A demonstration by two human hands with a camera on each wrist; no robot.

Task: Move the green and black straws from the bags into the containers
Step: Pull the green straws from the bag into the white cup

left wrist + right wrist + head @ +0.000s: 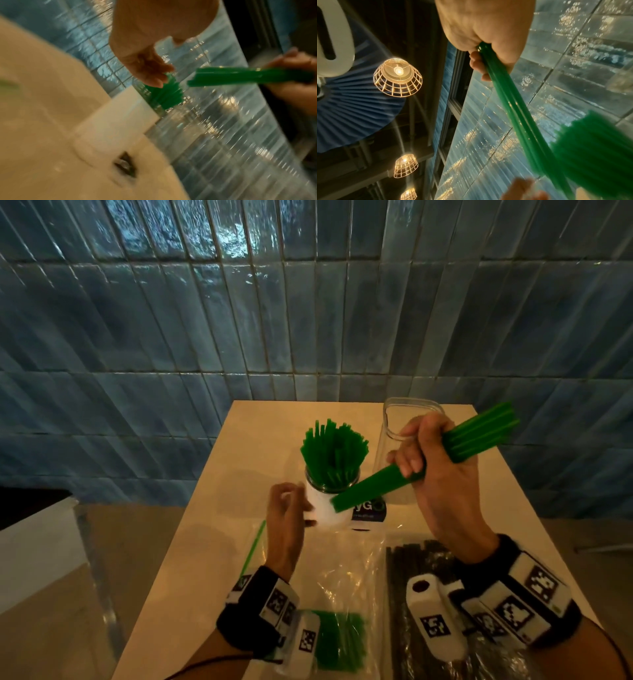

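**Ana:** Over the middle of the worktop [212, 508], the right hand [442, 474] is clenched round a bundle of green straws [376, 484], slanted, with the lower ends just above the mouth of the jar [329, 508]. How should this go in?

**Ben:** Tip the bundle nearer upright first, I'd say, so all the ends meet the opening together. The jar already holds a thick spray of green straws [334, 450] fanning outward, so the gap left looks narrow; aim for the near side, where the spray leans away.

**Ana:** And the left hand [286, 515]?

**Ben:** It sits beside the jar with fingers loosely curled, grasping nothing as far as I can tell. Steadying the jar with it would help, since a push from the bundle could tip it.

**Ana:** Room to move?

**Ben:** Just right of the jar stands a clear container [404, 440], holding no straws, close behind the right hand; a wide swing could knock it. Nearer the person lie the clear bag [346, 577] with green straws left in it and a bag of black straws [407, 566]. The worktop's left edge is near the left wrist, and one loose green straw [253, 546] lies there.
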